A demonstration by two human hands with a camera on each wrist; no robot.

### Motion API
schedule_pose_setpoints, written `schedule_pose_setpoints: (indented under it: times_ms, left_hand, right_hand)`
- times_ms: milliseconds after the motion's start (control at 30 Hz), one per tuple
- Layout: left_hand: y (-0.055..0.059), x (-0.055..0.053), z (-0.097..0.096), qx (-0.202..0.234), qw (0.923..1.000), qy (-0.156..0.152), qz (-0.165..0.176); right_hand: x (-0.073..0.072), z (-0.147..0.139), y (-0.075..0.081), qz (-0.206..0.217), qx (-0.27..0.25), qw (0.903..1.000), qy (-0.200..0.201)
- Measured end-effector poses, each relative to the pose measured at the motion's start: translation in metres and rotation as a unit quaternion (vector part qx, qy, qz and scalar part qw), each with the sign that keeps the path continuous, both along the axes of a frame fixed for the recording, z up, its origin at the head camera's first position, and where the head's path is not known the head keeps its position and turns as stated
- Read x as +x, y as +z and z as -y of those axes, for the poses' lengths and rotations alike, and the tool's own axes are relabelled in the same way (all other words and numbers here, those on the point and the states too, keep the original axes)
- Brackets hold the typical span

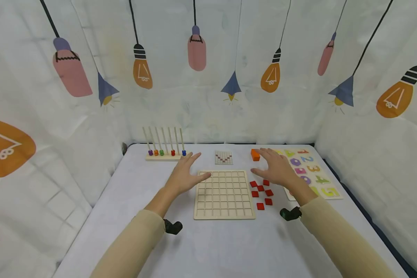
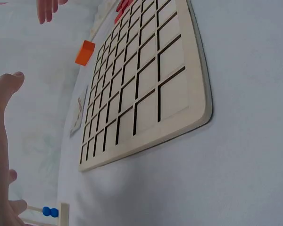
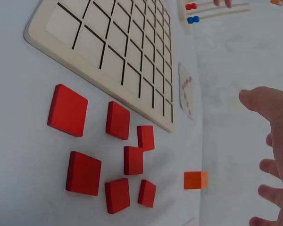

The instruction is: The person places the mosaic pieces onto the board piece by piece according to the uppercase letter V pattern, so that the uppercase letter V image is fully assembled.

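Note:
Both hands hover over the table with fingers spread and nothing in them. My left hand (image 1: 185, 174) is above the upper left corner of a wooden grid board (image 1: 224, 195), whose square cells are bare. My right hand (image 1: 276, 168) hangs beyond the board's right side, near an orange block (image 1: 255, 155). Several red square tiles (image 3: 83, 173) lie loose beside the board, below the right hand. Behind the board is a small pattern card (image 1: 224, 158) with a V of dark squares on a grid.
A bead abacus (image 1: 164, 157) with upright rods stands at the back left. A number puzzle board (image 1: 328, 181) with colourful figures lies at the right, partly behind the right hand. A white curtain (image 1: 208, 112) printed with lamps hangs behind the table.

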State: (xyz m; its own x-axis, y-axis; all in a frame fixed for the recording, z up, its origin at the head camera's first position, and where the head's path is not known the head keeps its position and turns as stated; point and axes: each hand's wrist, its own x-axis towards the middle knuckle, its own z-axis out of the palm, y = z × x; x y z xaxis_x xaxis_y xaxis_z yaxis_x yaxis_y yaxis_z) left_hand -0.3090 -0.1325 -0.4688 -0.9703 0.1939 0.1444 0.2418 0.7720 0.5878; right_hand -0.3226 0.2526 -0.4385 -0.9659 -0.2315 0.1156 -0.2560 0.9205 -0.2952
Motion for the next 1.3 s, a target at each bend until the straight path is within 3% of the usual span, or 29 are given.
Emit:
schedule_pose_setpoints:
  times_ms: [233, 500, 600, 967, 1300]
  left_hand:
    - [-0.005, 0.019, -0.003, 0.103, 0.9943, -0.005, 0.023]
    - [-0.013, 0.048, 0.005, 0.14, 0.99, 0.0, 0.017]
    - [-0.019, 0.054, 0.009, 0.154, 0.9878, -0.001, 0.02]
    - [-0.035, 0.057, 0.021, 0.109, 0.991, -0.008, 0.078]
    - [-0.054, 0.054, 0.033, 0.067, 0.9951, -0.034, 0.065]
  right_hand:
    - [0.023, 0.005, -0.01, 0.038, -0.074, 0.9966, 0.002]
    - [0.043, 0.008, -0.024, 0.054, -0.145, 0.9878, 0.016]
    - [0.048, 0.004, -0.032, 0.064, -0.163, 0.9844, 0.018]
    - [0.056, -0.013, -0.053, 0.079, -0.172, 0.9818, 0.019]
    - [0.072, -0.02, -0.063, 0.118, -0.19, 0.9746, 0.012]
